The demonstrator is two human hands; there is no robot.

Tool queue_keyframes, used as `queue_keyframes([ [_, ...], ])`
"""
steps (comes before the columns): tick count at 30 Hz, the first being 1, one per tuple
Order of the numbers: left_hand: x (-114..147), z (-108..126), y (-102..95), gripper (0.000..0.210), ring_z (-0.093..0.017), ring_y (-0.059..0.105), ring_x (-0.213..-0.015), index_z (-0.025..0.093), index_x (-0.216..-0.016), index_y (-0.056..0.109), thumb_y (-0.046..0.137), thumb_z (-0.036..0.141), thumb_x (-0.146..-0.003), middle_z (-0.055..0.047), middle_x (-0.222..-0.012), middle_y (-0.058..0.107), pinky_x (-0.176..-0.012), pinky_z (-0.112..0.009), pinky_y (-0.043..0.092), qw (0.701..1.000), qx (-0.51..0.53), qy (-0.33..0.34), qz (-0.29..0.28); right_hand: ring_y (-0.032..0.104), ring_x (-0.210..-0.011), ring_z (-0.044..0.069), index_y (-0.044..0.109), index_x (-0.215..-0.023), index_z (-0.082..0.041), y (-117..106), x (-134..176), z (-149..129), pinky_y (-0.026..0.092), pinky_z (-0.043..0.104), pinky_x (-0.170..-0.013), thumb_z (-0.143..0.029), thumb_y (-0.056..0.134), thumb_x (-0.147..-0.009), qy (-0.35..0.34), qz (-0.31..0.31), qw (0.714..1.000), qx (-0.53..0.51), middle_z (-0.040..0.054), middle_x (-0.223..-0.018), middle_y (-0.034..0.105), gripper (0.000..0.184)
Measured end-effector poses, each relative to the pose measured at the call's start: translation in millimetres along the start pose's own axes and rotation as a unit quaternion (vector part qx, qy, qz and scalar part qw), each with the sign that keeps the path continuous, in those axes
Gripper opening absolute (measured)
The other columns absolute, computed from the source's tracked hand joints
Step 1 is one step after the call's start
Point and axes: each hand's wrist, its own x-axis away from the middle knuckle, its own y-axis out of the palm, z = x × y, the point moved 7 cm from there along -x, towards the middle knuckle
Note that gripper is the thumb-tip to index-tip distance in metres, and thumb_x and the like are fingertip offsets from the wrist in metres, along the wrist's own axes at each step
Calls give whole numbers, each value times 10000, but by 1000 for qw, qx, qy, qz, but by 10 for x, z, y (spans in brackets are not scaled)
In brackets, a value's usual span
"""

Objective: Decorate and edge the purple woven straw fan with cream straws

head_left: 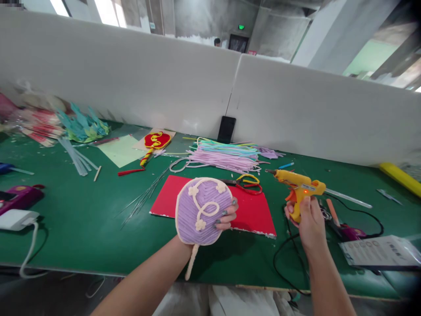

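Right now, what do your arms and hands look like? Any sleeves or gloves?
Both bare forearms show no sleeves or wristbands where they can be seen. The left hand wears no glove, and its fingernails have dark grey-green polish. The right hand is gloveless too; its nails are too small to make out.

Windows glare white at upper left; soft shadows mark the table; right-hand corners darken.

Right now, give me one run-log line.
left hand: holding purple fan | right hand: gripping yellow glue gun, orange light lit | phone: leaning against white partition
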Motion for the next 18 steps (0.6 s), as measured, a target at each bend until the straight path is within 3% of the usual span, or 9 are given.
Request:
queue_keyframes([
  [6, -150, 130, -20, 260, -51, 183, -367, 157, -663, 436, 281, 109, -866, 37, -581, 272, -282, -117, 137, 998, 21, 43, 31, 403, -371, 57, 500, -754, -179, 66, 16, 14, 267, 191, -344, -551, 427, -847, 10, 63, 998, -14, -42, -560, 490, 390],
  [10, -250, 142, -100, 279, -53, 149, -366, 156, -678, 446, 256, 93, -872, 43, -580, 250, -277, -123, 120, 998, 21, 44, 46, 418, -388, 73, 533, -801, -167, 170, 47, -6, 250, 194, -345, -543, 417, -854, 16, 31, 999, -29, -32, -552, 492, 397],
  [18, -272, 4, -159, 228, -63, 160, -364, 159, -689, 470, 314, 168, -855, 36, -561, 277, -286, -155, 103, 999, -7, -17, 41, 453, -487, 96, 463, -709, -198, 232, 159, -140, 379, 232, -499, -502, 423, -868, -25, -25, 994, 105, -31, -591, 486, 345],
])
